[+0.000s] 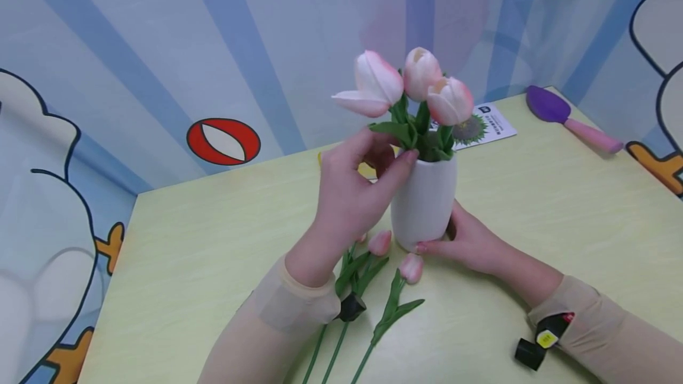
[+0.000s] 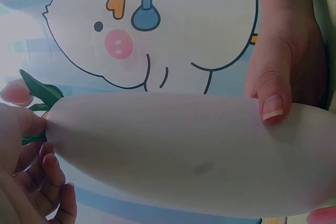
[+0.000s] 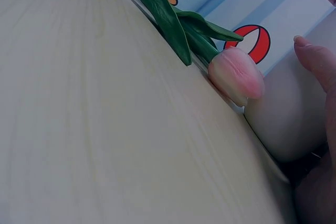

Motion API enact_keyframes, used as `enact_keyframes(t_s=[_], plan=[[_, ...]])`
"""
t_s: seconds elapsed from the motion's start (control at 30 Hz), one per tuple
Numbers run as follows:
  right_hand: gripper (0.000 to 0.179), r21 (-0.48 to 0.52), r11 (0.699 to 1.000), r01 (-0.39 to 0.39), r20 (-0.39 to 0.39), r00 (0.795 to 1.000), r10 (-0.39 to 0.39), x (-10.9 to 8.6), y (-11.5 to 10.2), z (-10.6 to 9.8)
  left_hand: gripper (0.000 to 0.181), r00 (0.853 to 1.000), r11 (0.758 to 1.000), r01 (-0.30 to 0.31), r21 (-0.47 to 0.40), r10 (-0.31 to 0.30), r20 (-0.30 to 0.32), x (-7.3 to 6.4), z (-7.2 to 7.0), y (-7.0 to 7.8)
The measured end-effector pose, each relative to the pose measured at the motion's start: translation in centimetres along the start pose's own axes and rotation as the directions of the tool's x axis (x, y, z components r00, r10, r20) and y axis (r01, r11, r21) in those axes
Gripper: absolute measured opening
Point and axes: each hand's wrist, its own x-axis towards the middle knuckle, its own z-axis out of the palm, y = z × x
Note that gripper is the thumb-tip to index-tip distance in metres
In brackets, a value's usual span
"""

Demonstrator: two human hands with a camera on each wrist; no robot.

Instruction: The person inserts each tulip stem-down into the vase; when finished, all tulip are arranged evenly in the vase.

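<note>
A white vase [image 1: 424, 200] stands upright on the table with several pink-and-white tulips [image 1: 450, 101] in it. My right hand [image 1: 475, 245] grips the vase low down, its thumb along the front near the base. At the mouth, my left hand [image 1: 352, 182] pinches a tulip by its green leaves [image 2: 42, 88], thumb against the rim. One large bloom [image 1: 376, 85] leans left above that hand, a petal splayed outward. The stems inside the vase are hidden. Near the vase's foot lies a loose tulip [image 1: 411, 268], its pink head close to the wall of the vase [image 3: 286, 114].
More loose tulips [image 1: 380, 243] lie on the pale yellow table [image 1: 213, 253], partly under my left forearm. Behind the vase is a printed card [image 1: 493, 123]. A purple scoop with a pink handle [image 1: 592, 135] lies at the back right. A cartoon-printed cloth [image 1: 299, 46] rises behind the table.
</note>
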Motion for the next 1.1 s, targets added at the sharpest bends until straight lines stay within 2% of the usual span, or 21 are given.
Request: enact_keyframes(t_s=[0.13,0.37,0.43,0.6,0.8,0.97,1.1], plan=[[0.090,-0.002,1.000,0.003,-0.005,1.000,-0.003,0.0,0.1,0.0,0.013,1.000,1.000,0.002,0.021,-0.002,0.009,0.0,0.1,0.0],[0.088,0.009,1.000,0.027,-0.008,1.000,-0.027,0.1,0.1,0.0,0.017,0.997,0.982,-0.060,0.178,0.050,0.060,0.0,-0.2,0.2],[0.087,0.013,0.999,0.030,-0.009,1.000,-0.030,0.1,0.1,0.0,0.019,0.997,0.979,-0.066,0.193,0.055,0.062,0.0,-0.3,0.2],[0.087,0.020,0.999,0.028,-0.011,1.000,-0.028,0.1,0.2,0.1,0.020,0.997,0.983,-0.051,0.174,0.041,0.062,-0.1,-0.4,0.2],[0.087,0.012,1.000,0.024,-0.011,1.000,-0.024,0.1,0.2,0.0,0.035,0.996,0.990,-0.042,0.135,0.032,0.078,-0.2,-0.9,0.3],[0.088,0.005,1.000,0.018,-0.018,1.000,-0.017,0.1,0.1,0.0,0.047,0.996,0.992,-0.009,0.129,-0.003,0.090,-0.2,-1.5,0.4],[0.087,0.018,1.000,0.025,-0.017,1.000,-0.024,0.0,0.0,0.1,0.048,0.996,0.994,0.018,0.110,-0.028,0.087,-0.3,-1.8,0.4]])
